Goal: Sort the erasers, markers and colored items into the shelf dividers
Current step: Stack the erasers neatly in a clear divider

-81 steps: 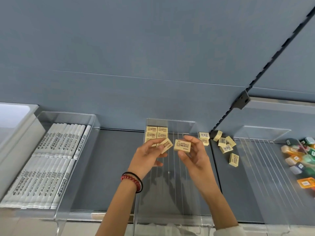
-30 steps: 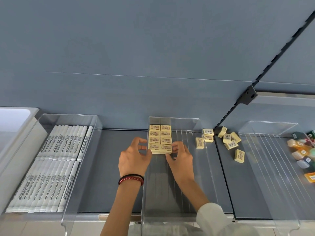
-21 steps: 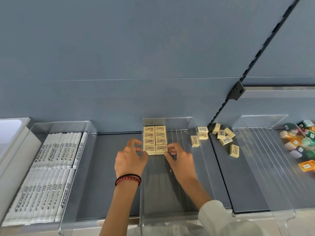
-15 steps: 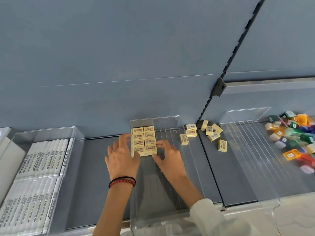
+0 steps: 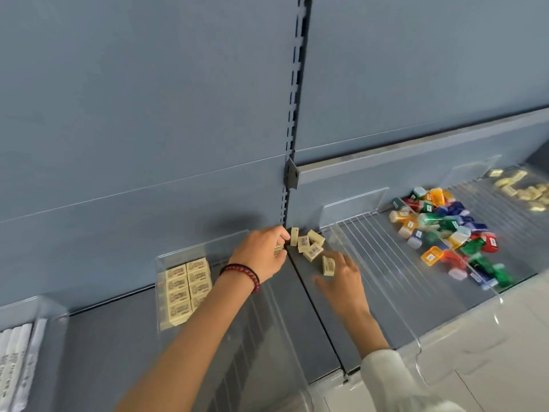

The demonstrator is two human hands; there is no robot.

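Several cream erasers (image 5: 187, 283) lie in two neat columns at the back of a clear acrylic divider (image 5: 178, 254). More loose erasers (image 5: 309, 244) are scattered on the shelf by the slotted upright. My left hand (image 5: 261, 252) reaches over them, its fingers curled around one eraser (image 5: 279, 250) at the pile's left edge. My right hand (image 5: 341, 278) is spread open just in front of the pile, its fingertips at an upright eraser (image 5: 328, 265). White markers (image 5: 17, 364) show at the lower left. Colored items (image 5: 445, 233) are heaped on the right.
A clear ribbed divider tray (image 5: 371, 257) stands between the loose erasers and the colored heap. Another batch of cream erasers (image 5: 523, 190) lies at the far right. The blue back panel and the slotted upright (image 5: 292, 144) rise behind the shelf.
Both hands left the arranged eraser block and moved right to the loose erasers. My left hand closed on one. The view swung right, showing more of the colored heap.
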